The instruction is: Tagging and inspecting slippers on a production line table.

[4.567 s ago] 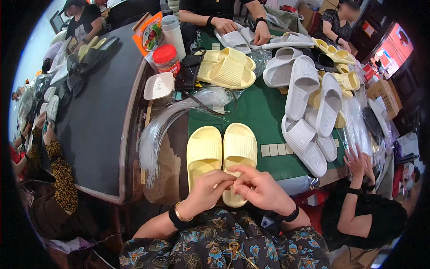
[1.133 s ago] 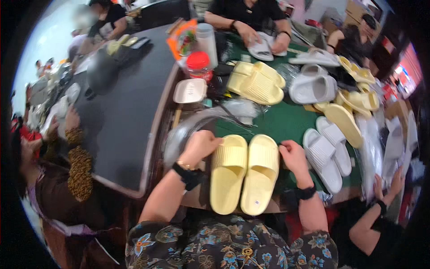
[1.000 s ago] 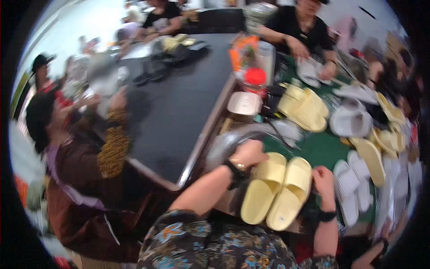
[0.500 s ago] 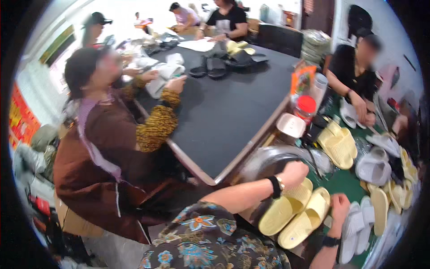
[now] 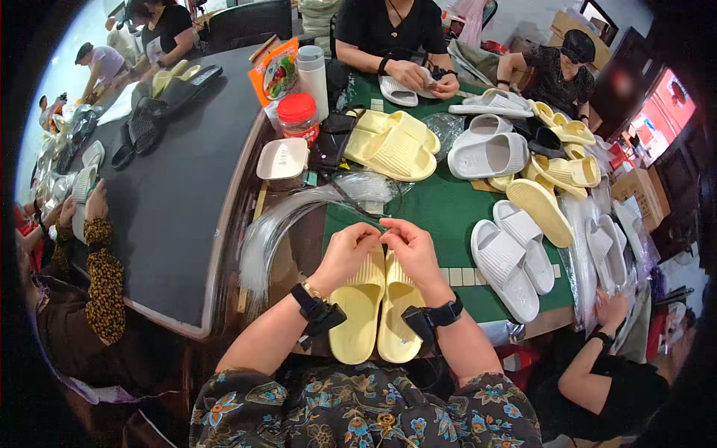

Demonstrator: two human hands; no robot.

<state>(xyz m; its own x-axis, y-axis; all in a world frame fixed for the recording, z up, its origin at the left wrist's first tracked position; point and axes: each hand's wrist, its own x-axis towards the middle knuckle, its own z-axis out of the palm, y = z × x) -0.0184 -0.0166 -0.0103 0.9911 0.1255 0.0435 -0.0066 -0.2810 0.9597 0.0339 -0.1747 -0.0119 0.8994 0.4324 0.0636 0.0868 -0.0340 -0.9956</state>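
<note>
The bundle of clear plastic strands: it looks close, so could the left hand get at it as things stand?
Probably yes. The bundle of clear plastic strands lies just left of the left hand, with bare table between them. But that hand is pinched together with the right hand over the yellow slippers.

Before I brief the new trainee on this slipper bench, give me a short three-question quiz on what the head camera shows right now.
1. True or false: the pair of pale yellow foam slide slippers in front of the person lies side by side on the green mat-covered table.
2. Where do the left hand and right hand meet? A) over the front end of that pair B) on the red-lidded plastic jar C) on the white foam slide slippers
3. Fill in: the bundle of clear thin plastic strands lies to the person's ____ of the yellow pair.

Key: 1 true; 2 A; 3 left.
</note>
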